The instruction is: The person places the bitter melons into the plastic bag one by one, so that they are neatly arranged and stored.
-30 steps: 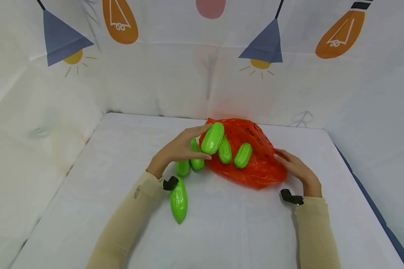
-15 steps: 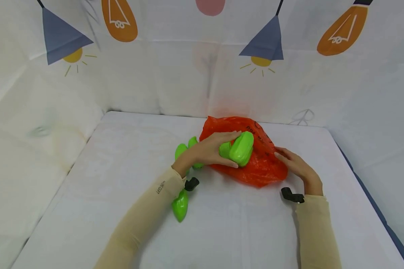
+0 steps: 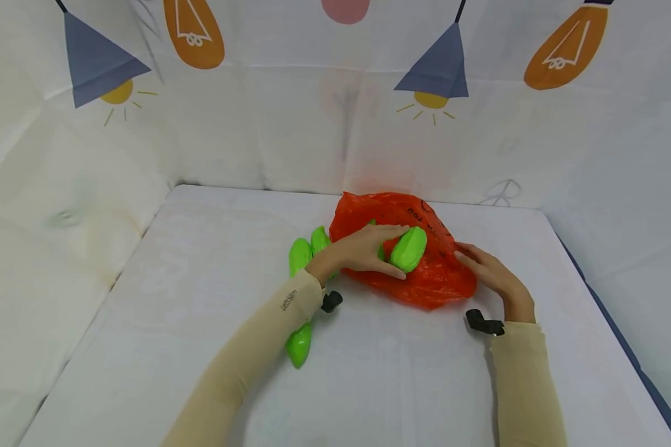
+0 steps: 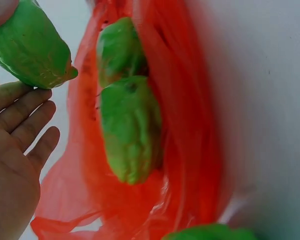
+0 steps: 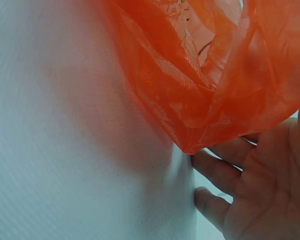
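Note:
Over the red plastic bag (image 3: 436, 282), my left hand (image 3: 363, 249) holds a green vegetable (image 3: 409, 249) between thumb and fingers. In the left wrist view that vegetable (image 4: 32, 47) is pinched at the upper left, and two more green pieces (image 4: 131, 130) lie on the red bag (image 4: 190, 125). The right hand (image 3: 494, 276) touches the bag's right edge, fingers extended. From the right wrist, the bag (image 5: 190, 100) covers part of the right hand (image 5: 260, 180), so the thumb's contact is hidden.
Several green vegetables lie left of the bag, among them one with a pointed end (image 3: 299, 347) partly under the left forearm. They rest on a white table (image 3: 402, 385). A printed white cloth (image 3: 291, 130) hangs behind it.
My left hand has moved right with the green vegetable, from the bag's left side to above its middle, covering the pieces lying there. The right hand has stayed at the bag's edge.

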Motion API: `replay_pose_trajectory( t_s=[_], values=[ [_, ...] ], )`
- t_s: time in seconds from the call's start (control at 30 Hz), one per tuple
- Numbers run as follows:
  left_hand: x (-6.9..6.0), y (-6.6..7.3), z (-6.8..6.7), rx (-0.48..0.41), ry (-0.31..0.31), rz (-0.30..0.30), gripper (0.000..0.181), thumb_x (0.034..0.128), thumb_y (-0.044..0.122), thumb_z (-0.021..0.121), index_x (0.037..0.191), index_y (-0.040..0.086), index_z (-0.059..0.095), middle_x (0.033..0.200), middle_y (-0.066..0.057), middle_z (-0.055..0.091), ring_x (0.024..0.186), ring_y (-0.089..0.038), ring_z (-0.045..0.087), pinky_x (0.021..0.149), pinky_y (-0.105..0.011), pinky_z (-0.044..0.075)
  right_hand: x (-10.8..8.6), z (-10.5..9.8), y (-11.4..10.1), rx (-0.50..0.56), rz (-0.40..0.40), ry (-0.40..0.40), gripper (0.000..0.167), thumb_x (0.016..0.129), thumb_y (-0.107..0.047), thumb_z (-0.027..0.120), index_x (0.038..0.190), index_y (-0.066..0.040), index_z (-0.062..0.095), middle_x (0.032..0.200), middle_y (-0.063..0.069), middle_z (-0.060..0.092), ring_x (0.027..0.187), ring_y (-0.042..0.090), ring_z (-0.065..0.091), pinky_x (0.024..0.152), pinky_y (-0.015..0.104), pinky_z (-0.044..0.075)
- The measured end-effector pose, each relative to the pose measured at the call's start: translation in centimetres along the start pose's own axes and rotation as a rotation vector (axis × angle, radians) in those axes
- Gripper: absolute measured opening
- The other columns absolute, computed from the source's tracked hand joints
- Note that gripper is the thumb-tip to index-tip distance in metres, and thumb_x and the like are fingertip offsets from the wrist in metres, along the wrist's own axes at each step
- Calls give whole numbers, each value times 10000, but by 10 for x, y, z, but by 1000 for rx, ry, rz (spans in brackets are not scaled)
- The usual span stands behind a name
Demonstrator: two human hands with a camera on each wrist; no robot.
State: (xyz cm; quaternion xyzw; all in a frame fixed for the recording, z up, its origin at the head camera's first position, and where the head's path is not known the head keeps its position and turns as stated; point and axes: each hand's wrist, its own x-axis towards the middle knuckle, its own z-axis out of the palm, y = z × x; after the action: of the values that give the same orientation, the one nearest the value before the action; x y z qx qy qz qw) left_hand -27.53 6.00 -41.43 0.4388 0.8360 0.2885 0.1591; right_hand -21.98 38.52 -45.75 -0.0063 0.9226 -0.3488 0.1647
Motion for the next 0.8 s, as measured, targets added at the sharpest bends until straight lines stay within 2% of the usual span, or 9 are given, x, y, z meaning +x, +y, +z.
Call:
replay_pose_trajectory(
  t_s=[0.1,0.27,0.37,0.57,0.8],
  values=[
    [4,-1,4,-12,-7,-18,987,791,606,722,1568,241,235,1594,80,303,1486,-118,238,1239,-515,70,0,0,0,5,1,-3,750,1011,-553,371,1544,-41,245,1572,252,251,1424,465,223,1110,705,213],
    [10,-2,8,-58,-20,-51,1000,773,599,745,1567,269,234,1595,97,293,1481,-117,244,1215,-419,245,1,0,-1,3,-3,-8,754,1010,-557,368,1545,-42,242,1572,253,251,1421,466,227,1104,709,221],
    [13,0,10,-75,-27,-48,1005,768,596,751,1567,271,234,1596,97,292,1477,-113,250,1179,-371,323,1,-1,-2,0,-6,-8,750,1011,-555,368,1545,-43,244,1573,253,250,1422,468,224,1105,708,219],
    [20,1,14,-86,-25,-39,1012,761,604,751,1567,269,237,1590,109,299,1468,-99,258,1172,-347,334,1,-1,-2,5,1,-11,754,1010,-558,370,1549,-48,236,1578,253,240,1425,472,217,1106,706,222],
    [25,-3,25,-37,-42,-52,995,772,609,738,1565,263,246,1597,98,292,1469,-136,256,1195,-383,290,2,-1,-1,-1,4,-12,752,1010,-557,368,1550,-50,234,1578,251,242,1426,470,222,1105,707,223]
  ],
)
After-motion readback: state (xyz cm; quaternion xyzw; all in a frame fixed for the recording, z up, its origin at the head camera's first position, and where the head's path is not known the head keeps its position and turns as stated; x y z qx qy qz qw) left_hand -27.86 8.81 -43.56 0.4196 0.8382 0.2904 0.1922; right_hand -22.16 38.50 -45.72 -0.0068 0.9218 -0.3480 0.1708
